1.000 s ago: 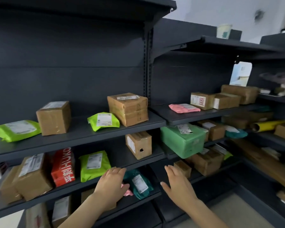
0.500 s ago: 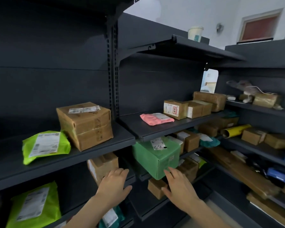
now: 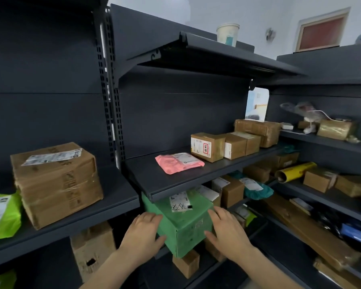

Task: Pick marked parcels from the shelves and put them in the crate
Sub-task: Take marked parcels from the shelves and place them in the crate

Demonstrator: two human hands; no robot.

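Green parcel, one, left hand, right hand

— Anything readable here?
— Black handwritten characters on the white label atop the green box (I can't decipher them), and a red-framed stamp on the brown box. Other print's too small.

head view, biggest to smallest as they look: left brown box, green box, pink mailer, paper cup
1. left brown box
2. green box, partly hidden
3. pink mailer
4. paper cup
Nearness may inflate the first two.
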